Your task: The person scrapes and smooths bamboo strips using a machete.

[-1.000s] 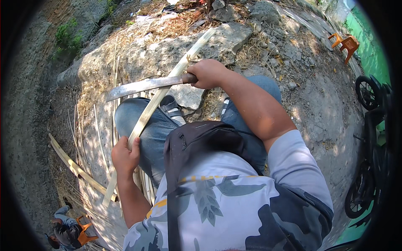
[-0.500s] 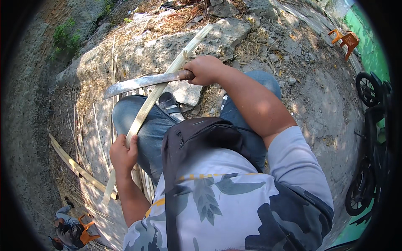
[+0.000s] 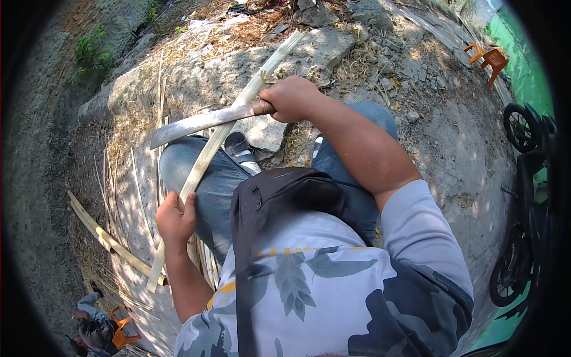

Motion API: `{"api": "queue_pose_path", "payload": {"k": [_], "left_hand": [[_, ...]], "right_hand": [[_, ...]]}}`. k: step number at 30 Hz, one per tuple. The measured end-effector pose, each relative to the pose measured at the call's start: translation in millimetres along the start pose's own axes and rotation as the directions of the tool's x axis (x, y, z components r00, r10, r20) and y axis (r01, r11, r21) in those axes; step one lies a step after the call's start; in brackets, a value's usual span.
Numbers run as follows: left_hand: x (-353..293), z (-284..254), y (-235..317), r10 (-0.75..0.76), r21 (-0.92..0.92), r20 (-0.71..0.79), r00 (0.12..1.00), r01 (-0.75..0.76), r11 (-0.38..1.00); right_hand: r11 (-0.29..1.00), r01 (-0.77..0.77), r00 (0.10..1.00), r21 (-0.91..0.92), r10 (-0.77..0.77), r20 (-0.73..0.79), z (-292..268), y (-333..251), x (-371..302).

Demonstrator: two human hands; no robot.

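My left hand [image 3: 176, 215] is closed round the lower part of a long pale bamboo strip [image 3: 209, 149], which slants up and away to the right across my left knee. Its far end lies over a grey stone slab [image 3: 321, 50]. In my right hand [image 3: 291, 100] I grip the brown handle of a machete [image 3: 199, 122]. The blade points left and lies across the upper face of the strip, a little beyond my knee. Where the blade's edge meets the strip is too fine to make out.
Split bamboo pieces [image 3: 110, 241] and thin strips [image 3: 140, 193] lie on the ground at my left. A person [image 3: 98, 327] sits on an orange chair [image 3: 123, 331] at lower left. Orange chairs [image 3: 493, 62] and a motorbike [image 3: 526, 202] stand at right.
The machete's tip has swung slightly down and to the right, and my right hand has shifted a little. My left hand and the strip stay nearly where they were.
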State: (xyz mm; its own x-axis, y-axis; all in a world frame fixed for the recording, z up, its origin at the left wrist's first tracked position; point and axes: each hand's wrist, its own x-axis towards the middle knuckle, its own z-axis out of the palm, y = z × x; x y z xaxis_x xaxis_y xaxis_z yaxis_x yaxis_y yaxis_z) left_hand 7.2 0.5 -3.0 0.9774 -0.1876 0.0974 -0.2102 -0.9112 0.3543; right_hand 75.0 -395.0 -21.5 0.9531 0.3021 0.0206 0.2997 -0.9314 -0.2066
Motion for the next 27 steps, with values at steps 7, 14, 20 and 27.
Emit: {"api": "queue_pose_path", "payload": {"k": [7, 14, 20, 27], "left_hand": [[-5, 6, -6, 0.016, -0.015, -0.014, 1.000, -0.016, 1.000], [-4, 10, -10, 0.065, -0.018, -0.089, 0.994, -0.067, 0.998], [-2, -1, 2, -0.035, -0.041, 0.031, 0.999, 0.037, 0.998], [-4, 5, -1, 0.007, -0.038, -0.017, 1.000, -0.007, 0.999]], "right_hand": [[0.967, -0.247, 0.969, 0.054, 0.245, 0.045, -13, 21, 2], [0.977, -0.181, 0.981, 0.111, 0.188, -0.049, -6, 12, -2], [0.998, -0.059, 0.998, 0.037, 0.058, 0.020, -2, -9, 4], [0.909, -0.263, 0.940, 0.324, 0.317, -0.127, 9, 38, 7]]}}
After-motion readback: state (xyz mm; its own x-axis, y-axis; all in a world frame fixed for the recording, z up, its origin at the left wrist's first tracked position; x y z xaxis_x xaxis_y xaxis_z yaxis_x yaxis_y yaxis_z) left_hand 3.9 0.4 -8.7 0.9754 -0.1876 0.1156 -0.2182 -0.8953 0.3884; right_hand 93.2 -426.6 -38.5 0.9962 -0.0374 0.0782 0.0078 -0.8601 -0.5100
